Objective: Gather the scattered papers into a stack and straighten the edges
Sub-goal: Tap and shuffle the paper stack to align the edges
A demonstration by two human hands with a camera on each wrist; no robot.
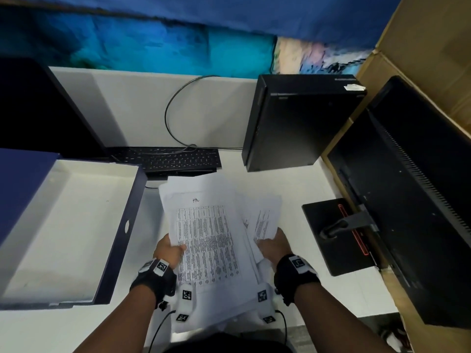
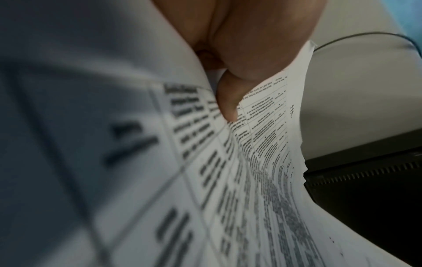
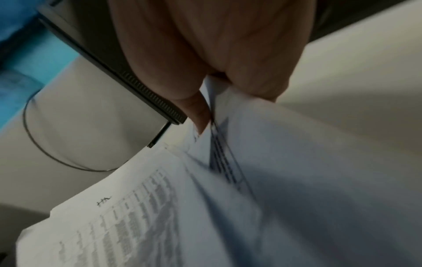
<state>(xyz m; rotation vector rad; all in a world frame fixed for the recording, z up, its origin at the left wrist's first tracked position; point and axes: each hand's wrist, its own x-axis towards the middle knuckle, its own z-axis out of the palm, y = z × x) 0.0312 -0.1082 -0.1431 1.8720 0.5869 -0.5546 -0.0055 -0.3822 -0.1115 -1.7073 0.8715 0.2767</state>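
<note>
A: Left hand fingers?
B: Curled under the left edge of the papers, thumb pressed on top over the printed table. Gripping the bundle.
A: Right hand?
B: Same on the right edge. Thumb on top, fingers underneath, pinching several loose sheets. Blurry in the right wrist view, but the pinch reads fine.
A: State of the papers?
B: Held between both hands, low over the white tabletop, close to the body. Not squared: sheets fanned, far corners sticking out at different angles, a few skewed off to the right. Top sheet carries a dense printed table and a small handwritten mark near its far edge. Cannot tell whether the near end rests on the tabletop.
A: Wrists?
B: Black straps with white marker tags on both.
A: Around that?
B: Open box, dark blue outside, white inside, left of the papers, on the tabletop. Black keyboard just past the papers' far edge, grey cable looping up behind it. Black computer case standing at far right. Monitor seen from the back on the right, its flat black base near the right hand. Dark screen at far left. Cardboard behind the monitor, blue cloth along the back.
</note>
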